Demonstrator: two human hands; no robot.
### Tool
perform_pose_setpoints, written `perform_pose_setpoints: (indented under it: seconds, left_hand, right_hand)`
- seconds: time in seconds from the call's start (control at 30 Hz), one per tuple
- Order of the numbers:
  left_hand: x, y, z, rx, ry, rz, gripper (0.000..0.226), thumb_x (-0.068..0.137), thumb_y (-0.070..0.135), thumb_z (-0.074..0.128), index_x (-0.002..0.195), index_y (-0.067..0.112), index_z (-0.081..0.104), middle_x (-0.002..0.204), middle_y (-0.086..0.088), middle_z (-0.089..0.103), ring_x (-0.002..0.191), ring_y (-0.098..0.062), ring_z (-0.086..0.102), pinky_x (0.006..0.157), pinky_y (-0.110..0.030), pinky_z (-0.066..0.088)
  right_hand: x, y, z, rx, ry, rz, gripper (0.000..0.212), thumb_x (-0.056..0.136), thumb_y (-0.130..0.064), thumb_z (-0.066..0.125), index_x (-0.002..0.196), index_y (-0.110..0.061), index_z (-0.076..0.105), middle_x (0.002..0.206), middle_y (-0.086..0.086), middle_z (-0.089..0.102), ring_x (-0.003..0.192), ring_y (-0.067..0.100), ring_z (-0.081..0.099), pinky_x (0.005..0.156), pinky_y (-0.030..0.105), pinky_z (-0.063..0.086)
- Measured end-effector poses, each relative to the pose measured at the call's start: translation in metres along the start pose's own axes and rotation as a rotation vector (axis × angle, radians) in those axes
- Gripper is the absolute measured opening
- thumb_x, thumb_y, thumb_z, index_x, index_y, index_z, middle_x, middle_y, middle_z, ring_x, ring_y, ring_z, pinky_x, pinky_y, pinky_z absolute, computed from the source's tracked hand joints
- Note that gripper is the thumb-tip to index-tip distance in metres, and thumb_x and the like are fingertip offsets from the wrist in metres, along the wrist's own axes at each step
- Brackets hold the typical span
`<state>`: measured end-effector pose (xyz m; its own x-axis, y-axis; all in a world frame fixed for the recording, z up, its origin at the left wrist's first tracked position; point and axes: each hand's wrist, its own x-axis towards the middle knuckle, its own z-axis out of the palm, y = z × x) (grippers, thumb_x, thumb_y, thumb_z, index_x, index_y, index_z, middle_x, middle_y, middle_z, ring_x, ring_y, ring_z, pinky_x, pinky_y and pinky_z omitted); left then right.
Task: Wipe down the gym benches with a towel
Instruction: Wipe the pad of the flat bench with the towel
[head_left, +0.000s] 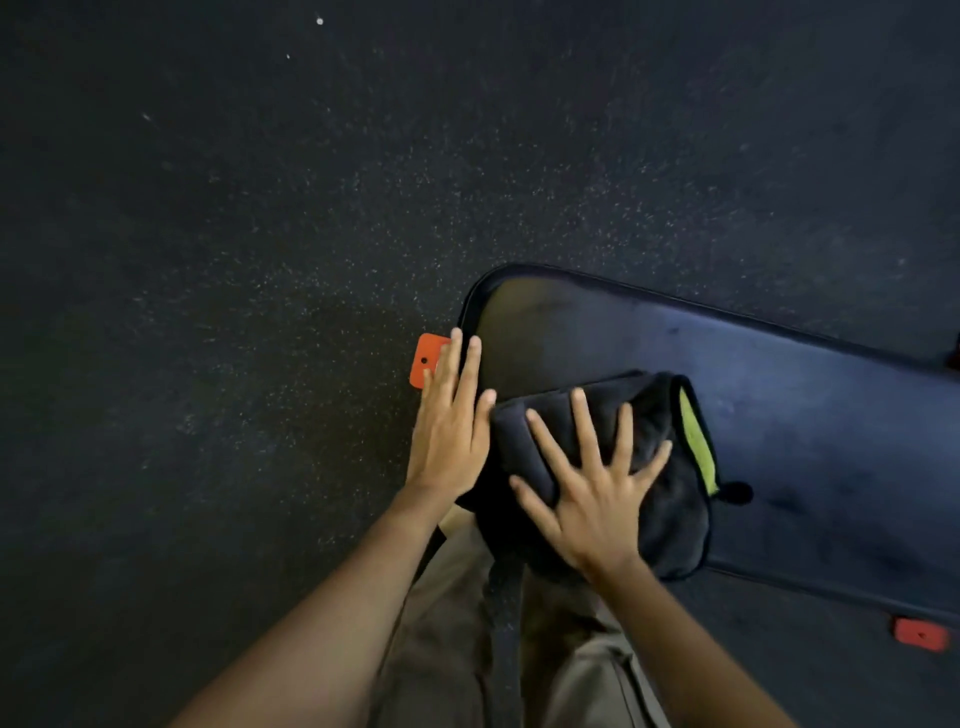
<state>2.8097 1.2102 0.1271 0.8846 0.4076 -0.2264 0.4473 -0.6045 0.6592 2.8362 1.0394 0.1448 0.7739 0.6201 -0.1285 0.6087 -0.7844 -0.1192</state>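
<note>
A black padded gym bench (779, 405) runs from the frame's middle to the right edge. On its near left end lies a folded black towel (670, 499) with a yellow-green inner edge. My right hand (592, 493) presses flat on the towel, fingers spread and straight. Beside the towel, my left hand (452, 431) rests flat on the bench's left end with straight fingers reaching over the edge.
Dark speckled rubber floor (234, 260) fills the left and top of the view. An orange bench foot (428, 359) shows under my left fingertips, and another orange foot (920, 634) at the lower right. My legs in tan trousers (467, 649) stand below the bench end.
</note>
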Motion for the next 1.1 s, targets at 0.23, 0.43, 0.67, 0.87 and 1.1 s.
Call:
perform_pose_setpoints:
  seconds: [0.23, 0.43, 0.67, 0.87, 1.1]
  left_hand:
    - [-0.004, 0.000, 0.007, 0.079, 0.054, 0.001, 0.053, 0.101, 0.032, 0.024, 0.148, 0.014, 0.009, 0.156, -0.002, 0.004, 0.144, -0.010, 0.000, 0.116, -0.023, -0.006]
    - [-0.004, 0.005, 0.003, 0.144, -0.015, 0.142, 0.054, 0.099, 0.028, 0.031, 0.147, 0.006, 0.021, 0.155, -0.006, 0.014, 0.145, -0.016, 0.005, 0.118, -0.027, -0.002]
    - [-0.004, 0.009, 0.007, 0.209, 0.005, 0.161, 0.053, 0.099, 0.028, 0.033, 0.145, 0.003, 0.028, 0.153, -0.007, 0.019, 0.144, -0.017, 0.008, 0.118, -0.030, 0.000]
    - [-0.005, 0.019, 0.012, 0.235, -0.019, 0.193, 0.052, 0.098, 0.027, 0.034, 0.144, 0.003, 0.031, 0.153, -0.009, 0.022, 0.143, -0.017, 0.011, 0.118, -0.031, 0.003]
    - [-0.002, 0.028, 0.019, 0.266, -0.014, 0.214, 0.052, 0.098, 0.028, 0.034, 0.144, 0.004, 0.032, 0.153, -0.007, 0.021, 0.143, -0.019, 0.014, 0.117, -0.034, 0.006]
  right_hand:
    - [0.117, 0.053, -0.016, 0.073, 0.053, 0.276, 0.062, 0.092, -0.066, 0.026, 0.149, -0.041, 0.028, 0.160, 0.001, 0.021, 0.146, 0.039, 0.012, 0.105, 0.075, 0.006]
    - [-0.024, 0.011, 0.000, 0.043, 0.007, 0.241, 0.062, 0.092, -0.066, 0.029, 0.148, -0.039, 0.028, 0.159, 0.004, 0.022, 0.144, 0.042, 0.017, 0.102, 0.077, 0.012]
    - [0.115, 0.070, -0.016, 0.072, 0.039, 0.292, 0.062, 0.090, -0.066, 0.028, 0.148, -0.041, 0.030, 0.160, -0.001, 0.021, 0.147, 0.037, 0.010, 0.105, 0.075, 0.003]
    - [-0.026, 0.056, -0.005, 0.039, 0.014, 0.332, 0.059, 0.095, -0.062, 0.026, 0.149, -0.038, 0.026, 0.158, 0.006, 0.024, 0.144, 0.041, 0.019, 0.105, 0.073, 0.011]
    - [0.068, 0.105, -0.023, 0.212, 0.005, 0.875, 0.070, 0.086, -0.068, 0.022, 0.151, -0.044, 0.015, 0.163, 0.002, 0.001, 0.145, 0.045, -0.005, 0.100, 0.079, -0.002]
